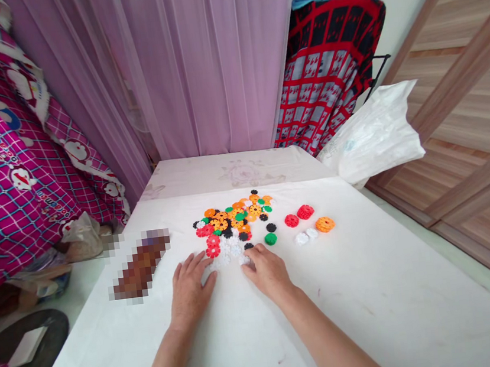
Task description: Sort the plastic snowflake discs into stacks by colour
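A loose pile of flower-shaped discs [221, 224] in orange, black, green, red and white lies on the white table. My left hand [192, 290] rests at the pile's near left edge, its fingers apart, close to red and white discs. At the near right edge, my right hand [266, 270] has thumb and fingers together around a white disc [245, 259], beside a black one [248, 245]. Right of the pile are red stacks [305, 212], an orange stack [325, 224], white discs [302, 238], a green stack [270, 239] and a black one [270, 227].
A pixelated brown object [141, 267] lies on the table [354, 313] at the left. A white plastic bag [375, 135] stands at the far right edge. Purple curtains [212, 62] hang behind, with wooden doors [461, 91] at the right.
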`<state>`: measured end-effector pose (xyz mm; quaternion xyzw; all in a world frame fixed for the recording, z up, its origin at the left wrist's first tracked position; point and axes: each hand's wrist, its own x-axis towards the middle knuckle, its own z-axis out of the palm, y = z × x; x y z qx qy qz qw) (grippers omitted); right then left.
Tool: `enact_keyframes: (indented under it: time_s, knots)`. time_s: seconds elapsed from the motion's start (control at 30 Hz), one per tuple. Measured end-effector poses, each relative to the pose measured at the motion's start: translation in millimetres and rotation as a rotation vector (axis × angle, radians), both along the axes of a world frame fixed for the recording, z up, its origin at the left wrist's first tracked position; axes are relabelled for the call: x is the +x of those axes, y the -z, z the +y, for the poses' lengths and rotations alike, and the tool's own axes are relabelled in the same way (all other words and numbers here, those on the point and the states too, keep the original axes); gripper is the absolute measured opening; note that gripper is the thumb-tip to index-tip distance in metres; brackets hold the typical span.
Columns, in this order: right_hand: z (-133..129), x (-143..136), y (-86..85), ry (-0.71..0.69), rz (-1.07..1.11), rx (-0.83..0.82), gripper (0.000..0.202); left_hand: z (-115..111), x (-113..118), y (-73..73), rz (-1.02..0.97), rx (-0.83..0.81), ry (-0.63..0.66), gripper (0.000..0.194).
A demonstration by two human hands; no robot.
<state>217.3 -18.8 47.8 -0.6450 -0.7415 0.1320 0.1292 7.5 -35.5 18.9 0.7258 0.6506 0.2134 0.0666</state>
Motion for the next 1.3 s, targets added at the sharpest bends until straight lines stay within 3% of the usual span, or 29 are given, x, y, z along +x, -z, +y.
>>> enact_keyframes:
  time_s: [0.17, 0.27, 0.37, 0.47, 0.53, 0.67, 1.0, 1.3]
  knots:
    - [1.7, -4.4, -1.6, 0.008, 0.005, -0.029, 0.021, 1.0, -1.4, 0.7, 0.014, 0.003, -0.001, 0.032]
    - [-2.0, 7.4, -2.2, 0.017, 0.07, 0.018, 0.02, 1.3, -3.3, 2.9, 0.02, 0.021, 0.007, 0.032]
    - [-1.9, 44.4, -3.7, 0.104, 0.176, 0.128, 0.021, 1.5, -4.7, 4.1, 0.019, 0.037, 0.015, 0.033]
    - [7.1, 99.6, -5.9, 0.291, 0.214, 0.245, 0.023, 1.9, -5.3, 4.3, 0.023, 0.027, 0.012, 0.033]
    - [16.2, 133.9, -7.1, 0.403, 0.186, 0.253, 0.024, 2.2, -5.6, 4.7, 0.024, 0.017, 0.009, 0.033]
    - [30.4, 169.6, -8.0, 0.414, 0.113, 0.184, 0.023, 2.8, -6.3, 6.5, 0.03, 0.035, 0.006, 0.034]
    - [32.3, 169.3, -1.9, 0.355, 0.043, 0.153, 0.02, 5.0, -10.2, 10.7, 0.063, 0.053, 0.011, 0.035]
    - [2.1, 167.1, 5.6, 0.368, 0.268, 0.359, 0.026, 6.3, -10.0, 8.7, 0.063, 0.044, 0.0, 0.036]
